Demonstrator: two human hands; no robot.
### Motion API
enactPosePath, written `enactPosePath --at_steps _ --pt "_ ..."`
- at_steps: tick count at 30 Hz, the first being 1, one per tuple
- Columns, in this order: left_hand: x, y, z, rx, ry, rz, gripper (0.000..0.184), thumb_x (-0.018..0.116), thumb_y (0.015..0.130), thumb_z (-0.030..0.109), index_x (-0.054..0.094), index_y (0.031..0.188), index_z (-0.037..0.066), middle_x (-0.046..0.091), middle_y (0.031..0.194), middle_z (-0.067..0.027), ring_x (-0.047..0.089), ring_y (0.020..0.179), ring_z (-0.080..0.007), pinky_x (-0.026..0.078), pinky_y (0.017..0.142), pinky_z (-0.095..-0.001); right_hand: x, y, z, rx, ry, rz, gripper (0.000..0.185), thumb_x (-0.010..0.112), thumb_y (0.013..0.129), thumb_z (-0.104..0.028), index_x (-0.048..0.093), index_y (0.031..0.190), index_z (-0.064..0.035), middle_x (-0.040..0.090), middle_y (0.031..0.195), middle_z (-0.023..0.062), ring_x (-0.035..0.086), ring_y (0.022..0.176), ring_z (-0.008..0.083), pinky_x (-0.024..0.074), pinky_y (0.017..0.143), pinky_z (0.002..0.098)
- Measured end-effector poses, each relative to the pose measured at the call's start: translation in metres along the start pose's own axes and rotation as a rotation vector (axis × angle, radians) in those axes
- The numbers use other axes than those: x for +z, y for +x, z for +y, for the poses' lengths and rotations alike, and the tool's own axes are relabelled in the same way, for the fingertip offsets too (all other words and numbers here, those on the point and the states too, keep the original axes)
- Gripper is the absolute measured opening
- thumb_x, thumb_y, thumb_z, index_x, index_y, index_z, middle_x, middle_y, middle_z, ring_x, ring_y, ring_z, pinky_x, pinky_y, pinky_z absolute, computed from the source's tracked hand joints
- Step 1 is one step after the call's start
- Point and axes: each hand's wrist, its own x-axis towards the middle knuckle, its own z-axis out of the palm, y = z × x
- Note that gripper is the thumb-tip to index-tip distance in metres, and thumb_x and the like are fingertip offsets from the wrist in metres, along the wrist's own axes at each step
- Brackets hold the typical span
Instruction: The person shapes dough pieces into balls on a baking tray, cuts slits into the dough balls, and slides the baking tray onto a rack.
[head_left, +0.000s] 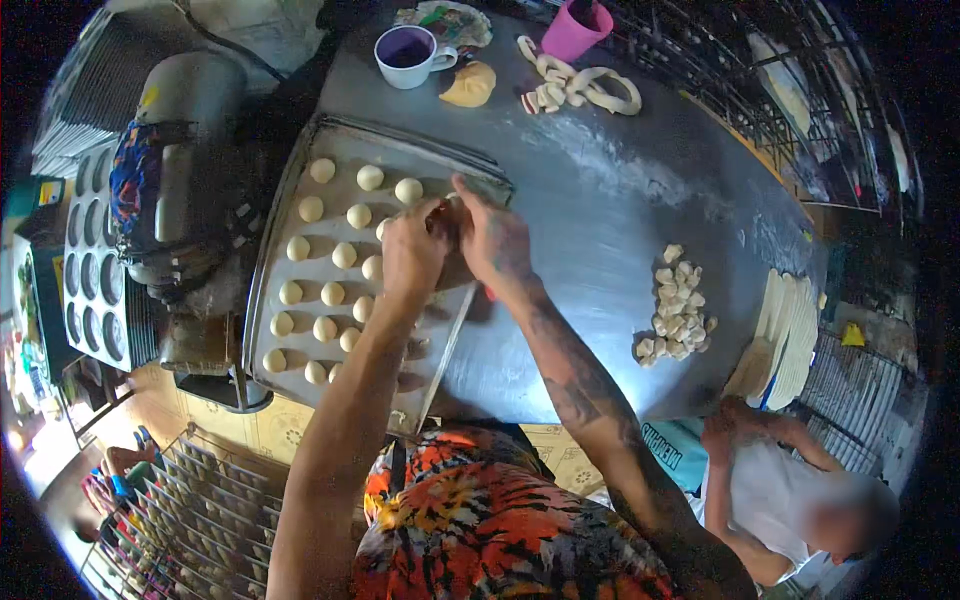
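My left hand (413,248) and my right hand (494,240) meet over the right side of a metal baking tray (338,190). Both have curled fingers pressed close together; whatever lies between them is hidden. Rows of round, pale dough balls (344,255) sit on the tray, and my left forearm covers some of them. To the right of my right hand, a heap of small cut dough pieces (680,310) lies on the metal table (590,270).
At the table's far side are a white mug (405,62), a yellowish dough lump (469,85), dough ropes (590,88) and a pink cup (577,30). Another person (770,490) is at the lower right, beside long pale strips (785,335). Muffin pans (95,255) stand left.
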Motion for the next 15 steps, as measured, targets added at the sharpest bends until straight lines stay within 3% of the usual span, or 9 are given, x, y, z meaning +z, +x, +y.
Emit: enactPosePath --at_steps 5,9,12,15 --pt "-0.008 0.01 -0.004 0.038 0.018 0.04 0.021 0.066 0.092 0.01 0.075 0.11 0.003 0.071 0.09 -0.0247 0.071 0.082 -0.0432 0.056 0.074 -0.047 -0.011 -0.054 -0.012 0.061 -0.048 -0.141 0.051 0.065 0.092 -0.006 0.063 0.143 -0.0126 0.075 0.1 0.0215 0.073 0.09 0.0395 0.0573 0.076 0.0487" --pt "-0.042 0.012 -0.008 0.053 -0.103 0.115 0.022 0.063 0.091 0.006 0.076 0.108 0.005 0.071 0.093 -0.0261 0.069 0.086 -0.0471 0.055 0.076 -0.0486 -0.008 -0.006 -0.047 0.052 0.114 -0.061 0.055 0.063 0.092 -0.005 0.059 0.146 -0.0137 0.074 0.096 0.0217 0.073 0.089 0.0411 0.0569 0.076 0.05" --pt "-0.058 0.027 -0.018 0.1 0.049 0.104 0.024 0.063 0.089 0.004 0.076 0.109 0.005 0.07 0.092 -0.0265 0.07 0.087 -0.046 0.055 0.077 -0.0478 0.013 0.036 -0.059 0.048 0.052 -0.109 0.043 0.062 0.094 -0.007 0.066 0.136 -0.0115 0.073 0.092 0.0223 0.072 0.089 0.0423 0.0563 0.075 0.0518" --pt "-0.05 0.043 -0.028 -0.012 0.03 0.045 0.025 0.064 0.088 0.005 0.075 0.11 0.003 0.07 0.093 -0.027 0.071 0.088 -0.0453 0.055 0.076 -0.0471 0.037 0.029 -0.048 -0.061 -0.026 0.036 0.037 0.062 0.095 -0.01 0.068 0.131 -0.0082 0.073 0.092 0.0227 0.072 0.088 0.0432 0.0559 0.075 0.0532"
